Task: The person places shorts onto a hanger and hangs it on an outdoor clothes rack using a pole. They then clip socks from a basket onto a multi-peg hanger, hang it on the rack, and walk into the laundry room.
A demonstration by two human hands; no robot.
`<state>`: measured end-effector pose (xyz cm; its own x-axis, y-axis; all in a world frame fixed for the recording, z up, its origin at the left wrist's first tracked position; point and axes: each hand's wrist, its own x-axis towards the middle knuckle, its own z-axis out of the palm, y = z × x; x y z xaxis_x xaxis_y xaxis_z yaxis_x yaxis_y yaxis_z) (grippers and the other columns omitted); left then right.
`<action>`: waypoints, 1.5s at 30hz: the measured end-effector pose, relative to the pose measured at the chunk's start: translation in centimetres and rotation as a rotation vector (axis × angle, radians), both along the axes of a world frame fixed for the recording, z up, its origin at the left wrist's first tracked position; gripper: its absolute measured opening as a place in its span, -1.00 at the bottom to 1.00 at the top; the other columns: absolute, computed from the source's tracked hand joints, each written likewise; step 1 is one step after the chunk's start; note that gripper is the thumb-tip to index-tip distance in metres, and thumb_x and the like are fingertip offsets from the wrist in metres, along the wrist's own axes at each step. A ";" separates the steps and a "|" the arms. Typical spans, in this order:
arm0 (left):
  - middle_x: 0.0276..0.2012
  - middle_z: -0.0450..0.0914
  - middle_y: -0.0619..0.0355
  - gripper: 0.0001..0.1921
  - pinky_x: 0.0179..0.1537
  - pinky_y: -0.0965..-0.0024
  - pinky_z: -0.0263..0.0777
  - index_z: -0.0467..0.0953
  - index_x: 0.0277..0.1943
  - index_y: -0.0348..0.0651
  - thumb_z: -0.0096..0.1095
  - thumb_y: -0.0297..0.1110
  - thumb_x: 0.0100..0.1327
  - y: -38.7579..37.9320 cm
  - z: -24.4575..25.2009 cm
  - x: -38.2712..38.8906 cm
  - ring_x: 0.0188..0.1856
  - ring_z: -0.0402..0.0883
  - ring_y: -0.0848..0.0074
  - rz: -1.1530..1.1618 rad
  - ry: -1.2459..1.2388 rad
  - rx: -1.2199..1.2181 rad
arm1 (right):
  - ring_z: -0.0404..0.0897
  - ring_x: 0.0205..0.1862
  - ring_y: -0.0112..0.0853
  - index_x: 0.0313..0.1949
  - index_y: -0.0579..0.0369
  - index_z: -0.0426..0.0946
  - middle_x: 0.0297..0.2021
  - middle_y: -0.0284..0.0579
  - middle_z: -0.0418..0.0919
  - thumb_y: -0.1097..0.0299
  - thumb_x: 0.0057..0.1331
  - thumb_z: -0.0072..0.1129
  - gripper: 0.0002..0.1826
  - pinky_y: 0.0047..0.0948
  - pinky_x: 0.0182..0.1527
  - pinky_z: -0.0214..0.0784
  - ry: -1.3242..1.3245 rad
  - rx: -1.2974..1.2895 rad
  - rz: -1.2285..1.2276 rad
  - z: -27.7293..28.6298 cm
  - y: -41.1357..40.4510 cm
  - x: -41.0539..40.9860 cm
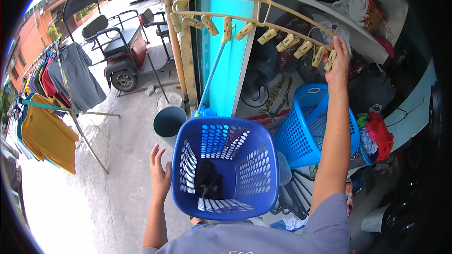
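Observation:
My right hand (338, 58) grips one end of a beige plastic clip hanger (226, 15), raised at the upper right. Several clothespin clips dangle along its lower bar with nothing in them. In front of my body is a dark blue perforated laundry basket (256, 174), its opening facing up at me. A small dark cloth bundle (208, 180) lies at the bottom of it, towards the left. My left hand (160, 173) is beside the basket's left wall, fingers apart and holding nothing; whether it touches the wall I cannot tell.
A grey bucket (170, 121) and a blue-handled pole (213, 74) stand beyond the basket. Right of it are a light blue laundry basket (300, 137) and black hangers (295, 194). Clothes hang from a metal rack (73, 110) at left, with a parked three-wheeler (123, 42) behind.

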<state>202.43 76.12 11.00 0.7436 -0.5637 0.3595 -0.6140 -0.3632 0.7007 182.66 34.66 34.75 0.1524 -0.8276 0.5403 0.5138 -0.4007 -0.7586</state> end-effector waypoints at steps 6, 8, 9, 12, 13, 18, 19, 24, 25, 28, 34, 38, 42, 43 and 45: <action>0.16 0.17 0.10 -0.62 0.09 0.28 0.18 0.30 0.02 -0.12 -0.05 -0.60 0.10 4.5 0.7 0.9 0.19 0.18 0.29 0.151 0.084 0.019 | 0.44 -0.48 -0.54 -0.21 0.07 0.41 -0.47 -0.29 0.47 0.21 0.23 -0.01 -0.77 -0.61 -0.46 0.27 0.152 -0.001 -0.001 -3.0 -3.6 -1.2; 0.17 0.18 0.17 -0.62 0.05 0.30 0.23 0.29 0.04 -0.07 -0.07 -0.59 0.14 5.8 -0.2 1.3 0.17 0.22 0.38 0.197 0.117 0.064 | 0.43 -0.27 -0.50 -0.19 0.08 0.40 -0.34 -0.24 0.50 0.18 0.27 -0.09 -0.74 -0.52 -0.24 0.25 0.197 -0.007 -0.061 -4.4 -2.7 -0.1; 0.16 0.18 0.18 -0.62 0.03 0.33 0.24 0.29 0.05 -0.07 -0.08 -0.59 0.15 6.5 -0.8 1.4 0.16 0.23 0.42 0.228 0.174 0.013 | 0.41 -0.21 -0.49 -0.19 0.10 0.40 -0.28 -0.22 0.50 0.20 0.28 -0.14 -0.74 -0.50 -0.18 0.22 0.228 -0.054 -0.284 -6.0 -2.2 0.3; 0.16 0.19 0.19 -0.62 -0.02 0.42 0.28 0.29 0.06 -0.10 -0.11 -0.60 0.16 7.6 -1.9 1.2 0.13 0.27 0.50 0.271 0.252 -0.069 | 0.41 -0.33 -0.51 -0.18 0.18 0.37 -0.36 -0.21 0.50 0.37 0.27 -0.26 -0.77 -0.54 -0.27 0.20 0.134 -0.122 -0.685 -10.6 3.9 2.3; 0.15 0.19 0.19 -0.63 -0.02 0.43 0.28 0.30 0.05 -0.11 -0.11 -0.61 0.16 8.8 -2.1 1.0 0.13 0.27 0.50 0.308 0.240 -0.035 | 0.39 -0.40 -0.54 -0.20 0.18 0.36 -0.41 -0.23 0.48 0.38 0.29 -0.28 -0.77 -0.59 -0.36 0.19 0.170 -0.206 -0.550 -13.9 6.0 3.8; 0.15 0.20 0.18 -0.65 -0.04 0.45 0.28 0.31 0.03 -0.15 -0.13 -0.61 0.16 9.1 -3.1 0.9 0.12 0.28 0.49 0.314 0.284 0.015 | 0.43 -0.51 -0.50 -0.26 0.16 0.41 -0.54 -0.20 0.45 0.44 0.21 -0.09 -0.86 -0.53 -0.39 0.28 0.973 -0.269 0.577 -28.1 15.4 7.4; 0.15 0.20 0.18 -0.66 -0.04 0.46 0.27 0.32 0.02 -0.15 -0.13 -0.61 0.16 9.3 -3.2 0.8 0.11 0.29 0.49 0.324 0.283 0.024 | 0.47 -0.42 -0.42 -0.20 0.15 0.41 -0.48 -0.16 0.48 0.35 0.19 -0.03 -0.79 -0.48 -0.31 0.28 1.119 -0.095 0.790 -32.4 16.2 8.1; 0.14 0.22 0.16 -0.67 -0.05 0.46 0.27 0.34 -0.01 -0.16 -0.14 -0.62 0.16 11.5 -5.8 -0.5 0.10 0.30 0.47 0.377 0.308 0.081 | 0.45 -0.11 -0.14 -0.11 0.12 0.37 -0.23 0.02 0.49 0.18 0.11 0.07 -0.60 -0.29 -0.07 0.27 1.681 0.161 0.828 -50.6 18.3 7.9; 0.14 0.23 0.14 -0.68 -0.06 0.46 0.27 0.34 -0.01 -0.16 -0.13 -0.61 0.16 12.4 -6.3 -1.1 0.09 0.31 0.46 0.411 0.330 0.110 | 0.42 -0.08 -0.12 -0.09 0.11 0.35 -0.19 0.02 0.46 0.18 0.11 0.07 -0.59 -0.28 -0.06 0.26 1.695 0.217 0.745 -52.9 19.3 8.3; 0.13 0.25 0.12 -0.69 -0.08 0.47 0.28 0.35 -0.02 -0.17 -0.11 -0.60 0.15 14.3 -8.9 -2.8 0.08 0.33 0.44 0.455 0.396 0.149 | 0.40 -0.10 -0.13 -0.05 0.10 0.33 -0.15 0.06 0.41 0.18 0.04 0.14 -0.52 -0.28 -0.08 0.25 1.701 0.189 0.459 -59.4 20.5 8.3; 0.12 0.26 0.10 -0.71 -0.10 0.52 0.27 0.36 -0.05 -0.20 -0.11 -0.60 0.15 18.1 -10.7 -5.2 0.06 0.33 0.45 0.594 0.474 0.223 | 0.29 0.05 -0.12 0.03 0.11 0.27 0.01 0.08 0.30 0.16 0.02 0.16 -0.41 -0.28 0.05 0.18 1.779 0.134 0.208 -62.6 24.4 12.4; 0.10 0.28 0.10 -0.73 -0.10 0.53 0.28 0.38 -0.07 -0.21 -0.14 -0.60 0.17 16.9 -10.5 -4.2 0.06 0.33 0.46 0.596 0.505 0.133 | 0.37 -0.03 -0.17 0.04 0.17 0.26 -0.08 0.08 0.38 0.21 0.03 0.14 -0.41 -0.36 0.00 0.21 1.670 0.245 0.458 -64.4 23.1 12.0; 0.07 0.31 0.06 -0.76 -0.10 0.50 0.30 0.39 -0.10 -0.22 -0.15 -0.60 0.19 14.2 -9.5 -2.2 0.03 0.36 0.44 0.505 0.481 0.064 | 0.46 -0.28 -0.35 0.00 0.24 0.29 -0.35 -0.05 0.48 0.33 0.04 0.06 -0.49 -0.50 -0.17 0.25 1.326 0.519 0.540 -63.5 20.0 10.9; 0.04 0.33 0.04 -0.78 -0.10 0.48 0.32 0.39 -0.12 -0.22 -0.16 -0.60 0.20 14.8 -8.1 -1.9 0.02 0.38 0.43 0.499 0.410 0.002 | 0.39 -0.40 -0.50 -0.16 0.23 0.37 -0.49 -0.22 0.43 0.39 0.04 0.02 -0.66 -0.55 -0.28 0.22 1.218 0.624 0.549 -58.8 22.4 13.5; 0.01 0.36 0.02 -0.80 -0.10 0.47 0.33 0.39 -0.14 -0.23 -0.16 -0.60 0.21 12.6 -6.6 -1.0 0.00 0.39 0.42 0.424 0.373 -0.118 | 0.38 -0.42 -0.52 -0.22 0.20 0.37 -0.51 -0.25 0.41 0.41 0.04 0.01 -0.73 -0.58 -0.29 0.21 1.095 0.666 0.685 -55.1 20.5 13.1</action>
<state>201.48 88.73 4.40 0.9844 -0.1605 0.0721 -0.1355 -0.4300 0.8926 195.72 55.18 -20.37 0.6888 -0.4706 -0.5515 -0.4913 0.2564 -0.8324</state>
